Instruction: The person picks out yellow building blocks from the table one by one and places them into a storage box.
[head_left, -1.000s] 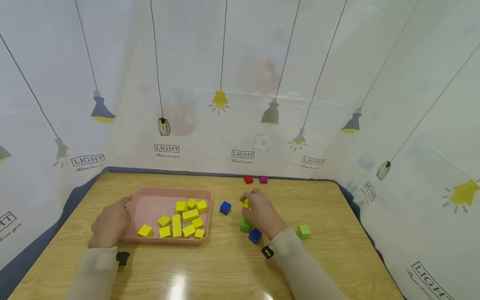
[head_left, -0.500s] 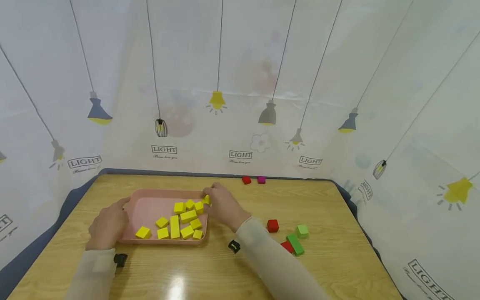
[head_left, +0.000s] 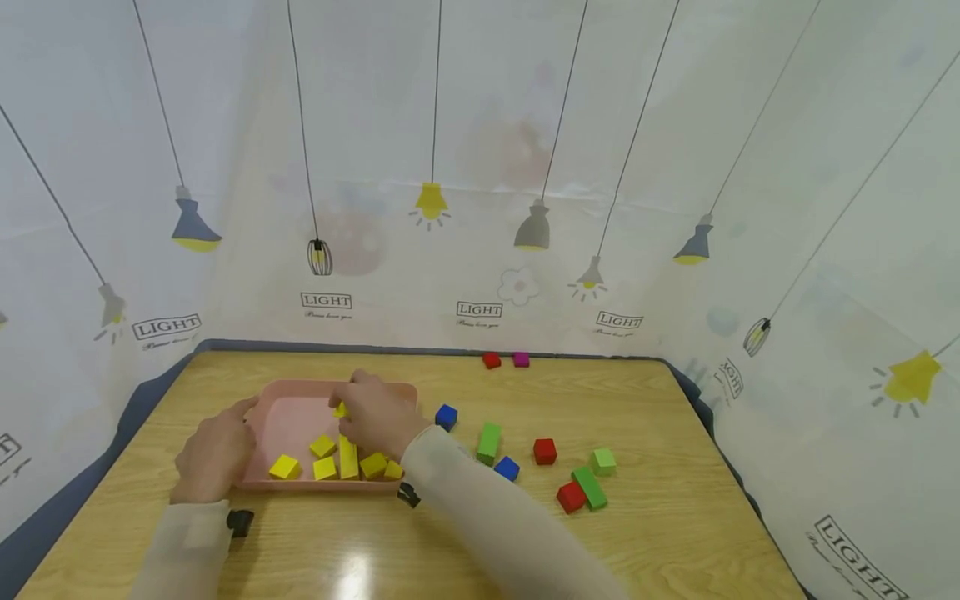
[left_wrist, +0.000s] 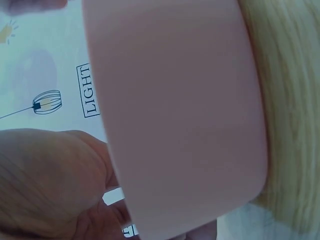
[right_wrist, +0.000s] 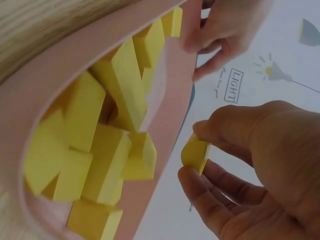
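A pink tray (head_left: 281, 429) stands on the table with several yellow blocks (right_wrist: 117, 75) in it. My left hand (head_left: 216, 450) grips the tray's left edge, thumb at the rim. The left wrist view is filled mostly by the tray's outer wall (left_wrist: 180, 110), with fingers reaching behind it. Over the middle of the tray, my right hand (head_left: 378, 414) pinches a small yellow block (right_wrist: 194, 152) between thumb and fingertips. That block is held above the others, and the hand hides some of those beneath it in the head view.
Right of the tray lie two blue blocks (head_left: 446, 417), two green blocks (head_left: 488, 443), a light green cube (head_left: 603, 462) and two red cubes (head_left: 545, 452). At the table's back edge sit a red block (head_left: 491, 361) and a magenta block (head_left: 521, 359). A printed cloth wall (head_left: 375, 167) rises behind.
My right hand has carried the yellow block left from among the loose blocks, across the tray's right rim to over its middle. My left hand keeps hold of the tray's edge.
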